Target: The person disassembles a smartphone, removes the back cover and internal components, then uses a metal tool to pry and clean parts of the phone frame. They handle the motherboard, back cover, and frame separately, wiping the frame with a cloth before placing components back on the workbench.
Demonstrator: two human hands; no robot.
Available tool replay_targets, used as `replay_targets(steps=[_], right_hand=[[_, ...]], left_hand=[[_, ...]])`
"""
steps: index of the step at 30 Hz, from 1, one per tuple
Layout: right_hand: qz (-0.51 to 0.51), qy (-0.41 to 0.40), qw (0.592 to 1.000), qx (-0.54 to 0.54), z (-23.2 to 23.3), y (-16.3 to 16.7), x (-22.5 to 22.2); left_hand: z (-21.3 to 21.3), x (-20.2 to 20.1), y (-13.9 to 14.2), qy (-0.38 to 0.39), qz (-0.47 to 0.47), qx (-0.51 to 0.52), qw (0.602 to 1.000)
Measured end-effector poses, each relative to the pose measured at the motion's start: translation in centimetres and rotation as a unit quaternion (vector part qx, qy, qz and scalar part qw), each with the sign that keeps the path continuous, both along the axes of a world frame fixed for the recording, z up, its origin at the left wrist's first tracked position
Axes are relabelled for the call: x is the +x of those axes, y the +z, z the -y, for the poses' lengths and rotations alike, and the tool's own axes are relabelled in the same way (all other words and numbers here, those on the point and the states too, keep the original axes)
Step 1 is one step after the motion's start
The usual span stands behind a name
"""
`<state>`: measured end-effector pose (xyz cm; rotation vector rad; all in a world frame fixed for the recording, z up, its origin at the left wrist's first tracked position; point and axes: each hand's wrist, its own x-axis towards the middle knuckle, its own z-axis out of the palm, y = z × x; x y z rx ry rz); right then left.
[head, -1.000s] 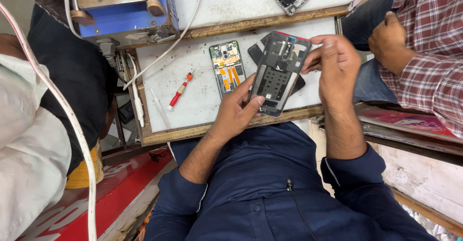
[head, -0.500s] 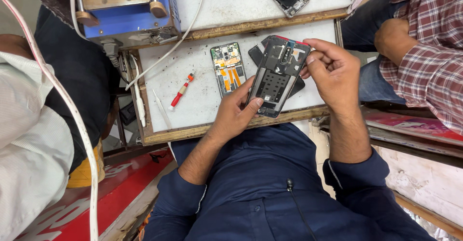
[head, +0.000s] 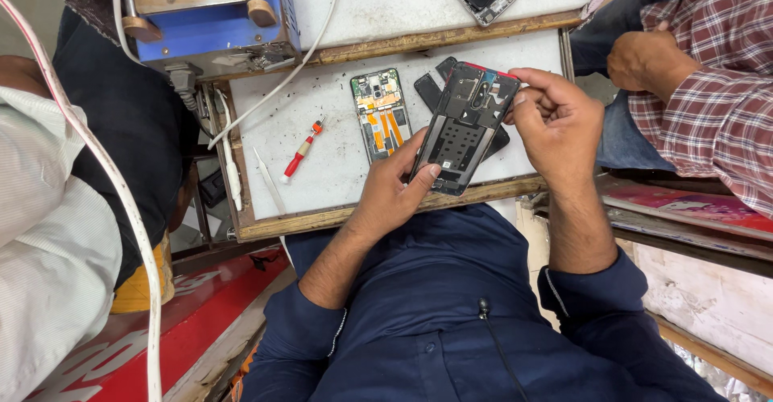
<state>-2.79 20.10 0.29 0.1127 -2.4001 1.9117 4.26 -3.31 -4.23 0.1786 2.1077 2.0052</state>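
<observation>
Pinched only at its ends between the left hand [head: 394,197] and the right hand [head: 555,124], the opened black phone frame [head: 463,128] may slip onto the white worktop's near edge [head: 322,169].

The right hand [head: 560,124] slid from gripping the right edge of the black, red-rimmed opened phone back frame [head: 463,124] to pinching its far right corner, while the frame tilted slightly.
</observation>
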Motion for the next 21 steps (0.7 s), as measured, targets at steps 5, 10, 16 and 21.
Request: replay_targets(steps=[5, 10, 16, 21], right_hand=[[-0.005, -0.021, 1.0, 0.018, 0.23, -0.17, -0.09], [-0.005, 0.019, 1.0, -0.02, 0.11, -0.06, -0.01], [0.004, -0.005, 0.999, -0.039, 0.22, -0.53, -0.13], [0.044, 0.044, 0.994, -0.09, -0.24, -0.74, -0.46]], left_hand=[[0.05, 0.05, -0.17, -0.005, 0.05, -0.012, 0.999], [0.25, 0.04, -0.16, 0.011, -0.029, 0.016, 0.999], [0.16, -0.01, 0.22, -0.002, 0.054, 0.007, 0.999], [0.45, -0.13, -0.4, 0.008, 0.028, 0.048, 0.998]])
